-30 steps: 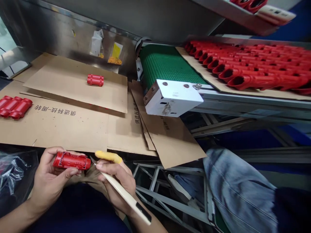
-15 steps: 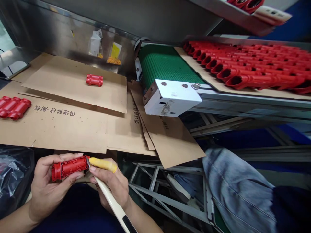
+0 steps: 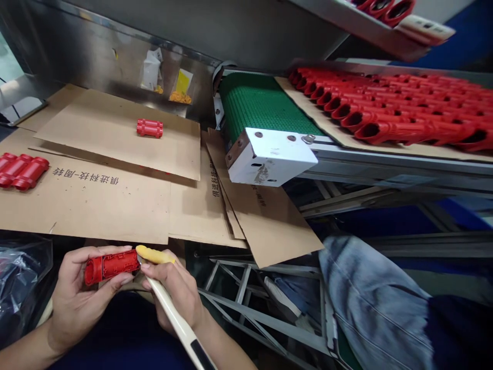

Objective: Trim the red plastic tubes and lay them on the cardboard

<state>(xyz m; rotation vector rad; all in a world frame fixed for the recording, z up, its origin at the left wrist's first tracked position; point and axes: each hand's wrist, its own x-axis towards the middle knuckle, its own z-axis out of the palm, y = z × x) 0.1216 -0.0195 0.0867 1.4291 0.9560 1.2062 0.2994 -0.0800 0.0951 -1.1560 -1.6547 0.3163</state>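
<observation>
A red plastic part (image 3: 115,266) lies lengthwise in my left hand (image 3: 79,295), fingers along its top and thumb below. My right hand (image 3: 179,288) is closed round a cream-handled tool (image 3: 173,316). The tool's short metal tip meets the right end of the red part. A yellow finger cover (image 3: 154,254) is on the right index finger, beside that end. Several red parts (image 3: 31,172) lie on the cardboard at the left, and another red part (image 3: 150,128) lies on the upper cardboard sheet.
Cardboard sheets (image 3: 96,205) cover the table. At the right, a green conveyor belt (image 3: 254,103) carries a board with rows of red parts (image 3: 408,110). Small bags (image 3: 181,87) hang on the metal wall. A person's jeans-covered leg (image 3: 373,303) is at the lower right.
The red part has rolled slightly in my left hand, showing more of its open left end. My right hand and the tool have shifted slightly left.
</observation>
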